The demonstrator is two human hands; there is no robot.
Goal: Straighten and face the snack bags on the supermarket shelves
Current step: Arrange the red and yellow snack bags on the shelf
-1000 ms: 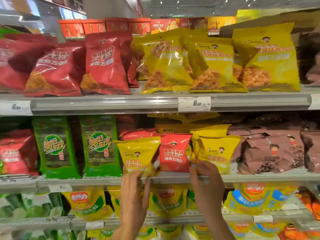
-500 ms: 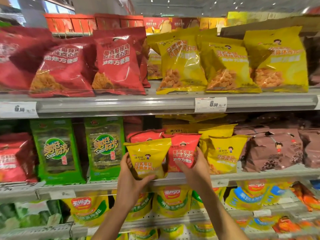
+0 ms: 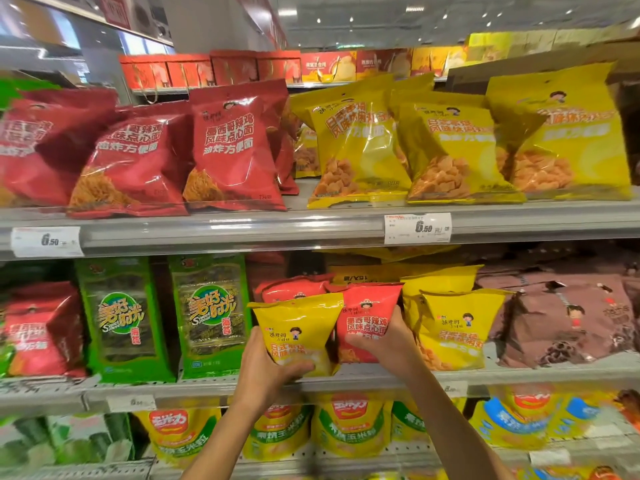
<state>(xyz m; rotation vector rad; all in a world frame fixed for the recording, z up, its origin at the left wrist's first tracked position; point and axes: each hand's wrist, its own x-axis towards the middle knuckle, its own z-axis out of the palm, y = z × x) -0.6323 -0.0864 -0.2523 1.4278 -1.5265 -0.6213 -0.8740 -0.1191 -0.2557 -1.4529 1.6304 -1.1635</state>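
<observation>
On the middle shelf my left hand grips the lower left of a small yellow snack bag, thumb across its front. My right hand grips the small red snack bag beside it, fingers curled over its lower front. Both bags stand upright and face forward at the shelf's front edge. A second small yellow bag stands just right of my right hand. Another red bag sits behind the two held ones.
Brown bags fill the middle shelf's right, green seaweed packs and a red bag its left. The top shelf carries large red bags and large yellow bags. Yellow corn-snack bags hang below.
Both hands rose from the shelf's edge onto the two small bags and took hold of them. The view has moved closer and tilted up.
</observation>
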